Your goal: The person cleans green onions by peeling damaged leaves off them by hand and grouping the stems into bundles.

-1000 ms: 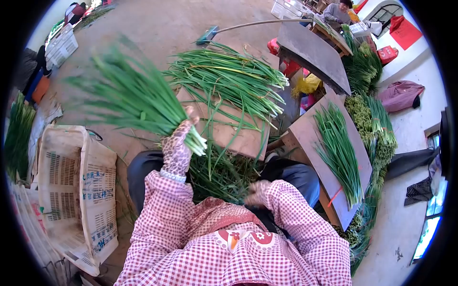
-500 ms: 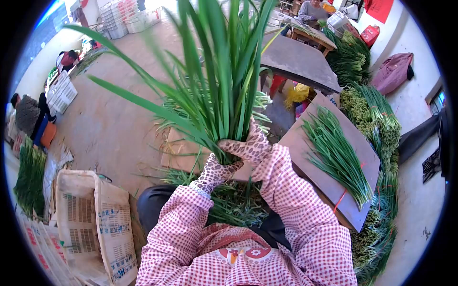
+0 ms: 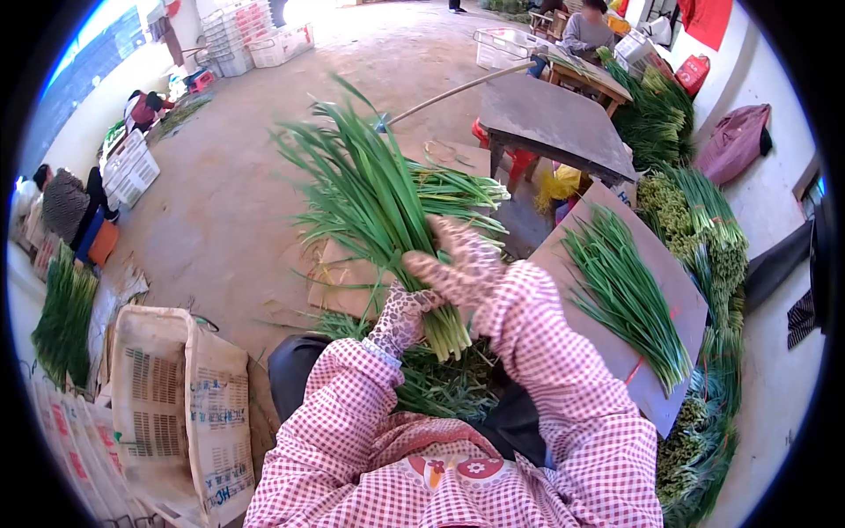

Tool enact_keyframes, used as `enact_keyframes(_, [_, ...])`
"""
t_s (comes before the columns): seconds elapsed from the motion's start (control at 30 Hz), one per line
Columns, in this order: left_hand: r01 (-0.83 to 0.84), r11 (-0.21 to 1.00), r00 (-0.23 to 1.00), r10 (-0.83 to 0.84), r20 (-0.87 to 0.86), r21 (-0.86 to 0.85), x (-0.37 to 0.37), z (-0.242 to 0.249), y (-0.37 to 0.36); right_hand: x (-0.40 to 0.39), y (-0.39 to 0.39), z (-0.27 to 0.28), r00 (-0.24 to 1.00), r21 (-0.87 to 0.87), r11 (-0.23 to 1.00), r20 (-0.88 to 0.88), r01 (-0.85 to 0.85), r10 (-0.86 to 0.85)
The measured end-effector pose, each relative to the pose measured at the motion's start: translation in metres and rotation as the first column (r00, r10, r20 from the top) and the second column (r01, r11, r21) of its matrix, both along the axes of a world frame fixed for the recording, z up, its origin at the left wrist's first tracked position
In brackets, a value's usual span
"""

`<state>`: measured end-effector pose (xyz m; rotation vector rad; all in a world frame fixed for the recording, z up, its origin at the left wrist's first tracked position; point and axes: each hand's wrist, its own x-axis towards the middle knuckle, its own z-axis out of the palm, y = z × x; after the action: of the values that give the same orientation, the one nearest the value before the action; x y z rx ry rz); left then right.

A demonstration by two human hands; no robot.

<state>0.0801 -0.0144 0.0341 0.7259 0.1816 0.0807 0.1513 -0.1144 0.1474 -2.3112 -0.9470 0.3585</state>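
Note:
A bunch of long green leafy stalks point(image 3: 378, 198) leans up and to the left in front of me, its pale cut ends low near my lap. Wrapped round its lower part is my left hand point(image 3: 400, 319), in a leopard-print glove. My right hand point(image 3: 462, 264), gloved alike and slightly blurred, lies against the bunch's right side with its fingers spread. Behind the bunch, more stalks point(image 3: 466, 189) lie in a pile with white ends to the right. Loose leaves point(image 3: 440, 387) cover the area below my hands.
On a board point(image 3: 550, 255) at right lies another bunch point(image 3: 625, 299). A dark table point(image 3: 554, 119) stands beyond it. Stacked greens point(image 3: 717, 255) line the right wall. A plastic crate point(image 3: 180, 396) is at lower left. Several people sit farther off, one person point(image 3: 588, 31) at upper right.
The bunch has come down and tilted left, and its cut ends now show below my left hand. My right hand has opened from its grip on the stalks.

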Motion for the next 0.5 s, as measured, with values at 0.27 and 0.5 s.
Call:
enact_keyframes(0.27, [-0.029,0.999,0.996,0.025,0.081,0.045,-0.018,0.024,-0.049,-0.050,-0.085,-0.049,0.880,0.440,0.897,-0.413,-0.035,0.236])
enact_keyframes(0.5, [0.285,0.935,0.957,-0.263,0.126,-0.212,-0.037,0.014,-0.095,-0.080,-0.111,-0.059,0.408,0.579,0.642,-0.814,0.504,0.414])
